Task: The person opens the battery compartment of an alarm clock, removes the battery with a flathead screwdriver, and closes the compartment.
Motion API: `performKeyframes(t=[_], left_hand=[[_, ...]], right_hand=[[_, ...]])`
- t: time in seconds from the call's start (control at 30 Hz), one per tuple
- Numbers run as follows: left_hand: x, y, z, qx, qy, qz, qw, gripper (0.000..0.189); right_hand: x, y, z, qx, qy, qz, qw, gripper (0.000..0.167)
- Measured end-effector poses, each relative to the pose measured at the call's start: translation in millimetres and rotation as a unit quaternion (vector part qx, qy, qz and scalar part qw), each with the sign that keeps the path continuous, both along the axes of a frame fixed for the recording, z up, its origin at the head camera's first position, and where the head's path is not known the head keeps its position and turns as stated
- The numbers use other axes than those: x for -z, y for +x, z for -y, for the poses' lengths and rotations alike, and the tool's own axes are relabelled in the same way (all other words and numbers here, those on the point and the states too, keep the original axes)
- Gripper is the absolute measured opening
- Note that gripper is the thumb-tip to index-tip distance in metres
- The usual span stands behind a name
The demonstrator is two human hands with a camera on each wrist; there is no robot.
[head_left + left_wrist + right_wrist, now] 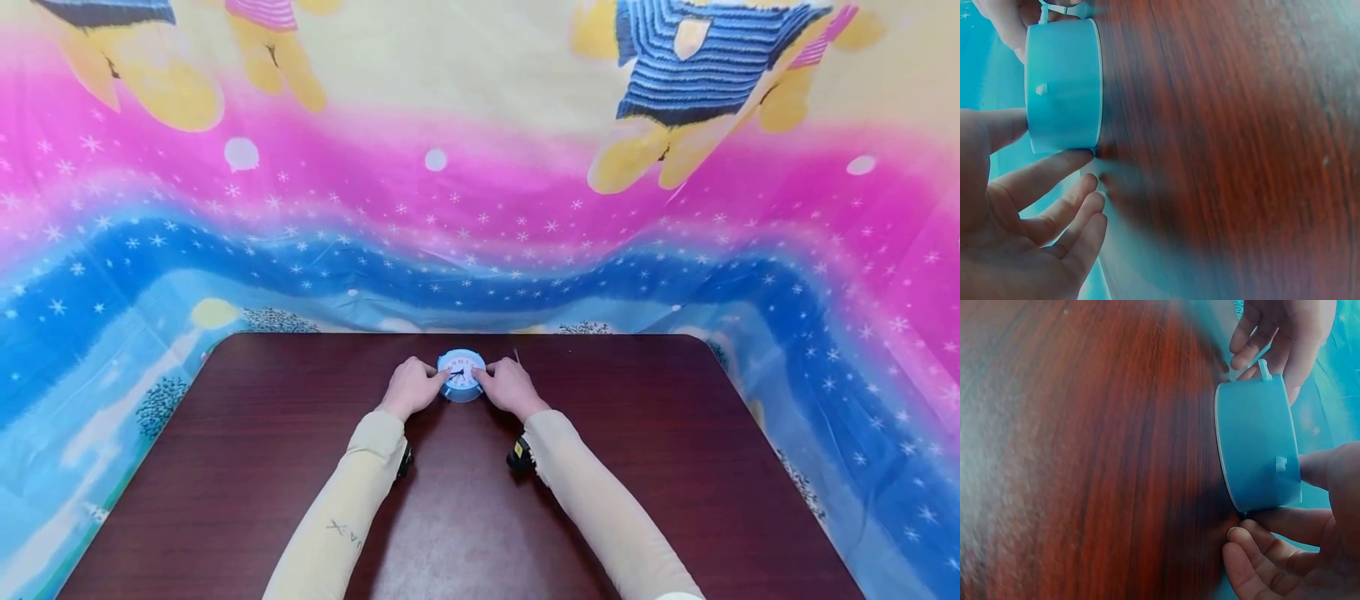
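Note:
A round light-blue alarm clock (461,371) with a white numbered dial lies face up at the far part of the table. My left hand (412,387) grips its left side, thumb at the dial's edge. On the opposite side my right hand (512,387) holds it the same way. In the left wrist view the clock's smooth blue side wall (1065,87) shows, with the left index finger against it and the other fingers loosely bent beside it. The right wrist view shows a small light peg (1281,464) on the wall; the clock's base sits right at the tabletop.
The dark red-brown wooden table (465,517) has rounded far corners. Behind it and along its sides hangs a patterned cloth (450,208) in pink, blue and yellow. A black wrist camera (519,456) is strapped under the right sleeve.

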State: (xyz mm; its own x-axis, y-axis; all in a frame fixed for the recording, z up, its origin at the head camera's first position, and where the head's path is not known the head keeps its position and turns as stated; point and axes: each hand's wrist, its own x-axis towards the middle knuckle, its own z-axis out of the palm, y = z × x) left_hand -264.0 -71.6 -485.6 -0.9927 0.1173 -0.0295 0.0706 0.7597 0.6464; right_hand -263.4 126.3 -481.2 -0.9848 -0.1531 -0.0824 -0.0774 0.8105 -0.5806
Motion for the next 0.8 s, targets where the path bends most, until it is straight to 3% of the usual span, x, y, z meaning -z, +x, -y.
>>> performKeyframes(t=[0.2, 0.6, 0.8], left_hand=[[2.0, -0.6, -1.8, 0.006, 0.003, 0.001, 1.0000, 0.039], [-4.9, -1.5, -2.8, -0.005, 0.026, 0.007, 0.9996, 0.045], [-5.5, -4.2, -2.3, -0.004, 0.038, 0.001, 0.9993, 0.050]], right_hand=[[2.1, 1.8, 2.3, 0.018, -0.013, 0.008, 0.9997, 0.048], [3.6, -0.6, 5.7, 0.040, -0.048, 0.020, 0.9979, 0.050], [0.1, -1.9, 6.1, 0.037, -0.068, 0.004, 0.9970, 0.051]])
